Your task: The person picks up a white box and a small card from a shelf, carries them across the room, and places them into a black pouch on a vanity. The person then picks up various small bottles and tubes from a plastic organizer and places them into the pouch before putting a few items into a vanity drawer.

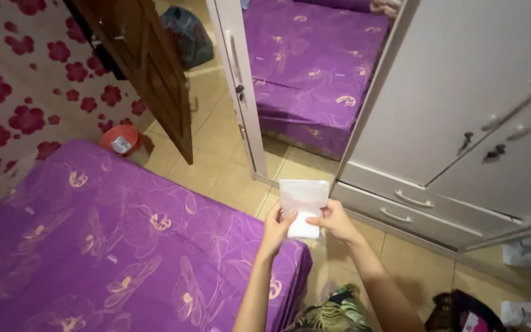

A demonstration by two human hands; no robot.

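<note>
Both hands hold 1 small white packet (303, 206) up in front of the body, above the bed's (93, 246) near corner and the tiled floor (216, 166). The left hand (278, 229) pinches its lower left edge, fingers closed on it; the right hand (334, 220) grips the lower right, thumb and fingers clamped over the thicker folded part. The upper part looks like thin translucent wrap standing loose above the white pad below.

The step in hand appears to be opening or unfolding the packet. To do it well, I would keep the 2 grips low and close together, so the thin wrap stays taut between them, and pull apart evenly rather than twisting, since thin film is likely to tear crookedly.

Behind the packet stands a white wardrobe (462, 110) with 2 drawers (413, 206) and an open mirrored door (302, 74) that reflects the purple bed. A brown door (149, 67) is ajar at left, with an orange bucket (120, 140) beside the flowered wall (13, 92).
</note>
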